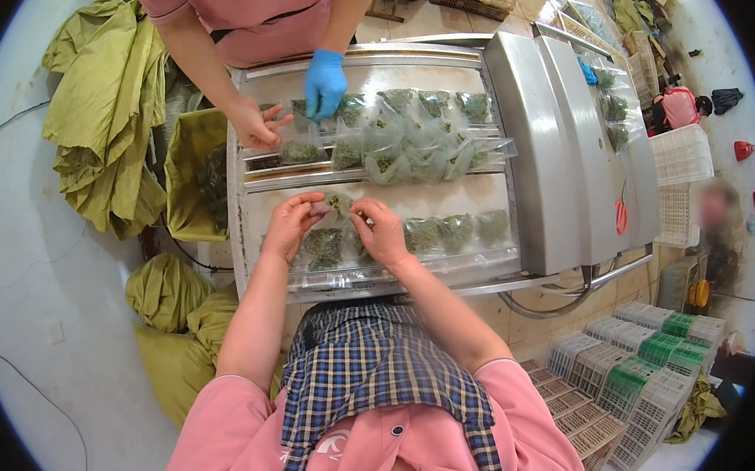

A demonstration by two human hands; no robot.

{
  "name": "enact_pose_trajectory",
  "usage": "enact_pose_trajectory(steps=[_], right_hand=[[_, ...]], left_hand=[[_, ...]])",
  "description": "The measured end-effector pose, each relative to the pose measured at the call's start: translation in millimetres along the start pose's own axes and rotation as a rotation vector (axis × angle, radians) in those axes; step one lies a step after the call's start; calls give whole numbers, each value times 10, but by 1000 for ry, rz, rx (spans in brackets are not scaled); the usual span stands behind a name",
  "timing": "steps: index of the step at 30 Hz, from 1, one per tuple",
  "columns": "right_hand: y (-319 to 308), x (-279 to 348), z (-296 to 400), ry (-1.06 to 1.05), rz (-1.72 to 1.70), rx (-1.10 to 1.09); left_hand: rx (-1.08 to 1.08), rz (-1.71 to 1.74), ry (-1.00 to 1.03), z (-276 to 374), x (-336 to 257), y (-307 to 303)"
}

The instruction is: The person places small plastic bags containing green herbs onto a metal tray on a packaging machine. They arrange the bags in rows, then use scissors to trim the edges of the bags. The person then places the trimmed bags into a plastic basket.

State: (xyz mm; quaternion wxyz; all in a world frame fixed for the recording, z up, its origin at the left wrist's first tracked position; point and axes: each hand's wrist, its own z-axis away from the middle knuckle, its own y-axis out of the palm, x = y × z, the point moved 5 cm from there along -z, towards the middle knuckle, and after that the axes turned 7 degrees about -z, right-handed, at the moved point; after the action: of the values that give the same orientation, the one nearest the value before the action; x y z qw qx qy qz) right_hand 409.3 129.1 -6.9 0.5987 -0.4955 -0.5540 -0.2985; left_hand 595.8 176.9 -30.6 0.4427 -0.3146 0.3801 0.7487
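Between my two hands is a clear plastic bag [337,204] with small green pieces in it, above the near bed of a steel vacuum packing machine. My left hand [291,225] pinches the bag on its left side. On the other side, the fingertips of my right hand [380,230] grip it; the exact hold is partly hidden by the fingers. Below my hands, a filled bag [323,247] lies flat in a row along the near sealing bar. More bags of this row, such as one flat bag [457,231], lie to the right. My right hand covers part of the row.
Across the machine, a co-worker's blue-gloved hand [325,85] and bare hand [257,122] are over other bags. A pile of filled bags [420,144] occupies the middle. The steel lid [532,152] stands at right, with red-handled scissors [621,213]. Left is a green-lined bin [184,177].
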Motion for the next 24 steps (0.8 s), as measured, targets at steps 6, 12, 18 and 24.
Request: enact_pose_trajectory(steps=[6, 12, 18, 24], right_hand=[[385, 56, -138, 69, -120, -6], [972, -366, -458, 420, 45, 91], [1335, -788, -676, 481, 214, 74], [1183, -350, -747, 287, 365, 168]], left_hand=[[-275, -564, 358, 154, -256, -521], [-493, -507, 118, -196, -6, -1046], [-888, -1284, 452, -148, -219, -890], [-475, -1633, 252, 63, -11, -230]])
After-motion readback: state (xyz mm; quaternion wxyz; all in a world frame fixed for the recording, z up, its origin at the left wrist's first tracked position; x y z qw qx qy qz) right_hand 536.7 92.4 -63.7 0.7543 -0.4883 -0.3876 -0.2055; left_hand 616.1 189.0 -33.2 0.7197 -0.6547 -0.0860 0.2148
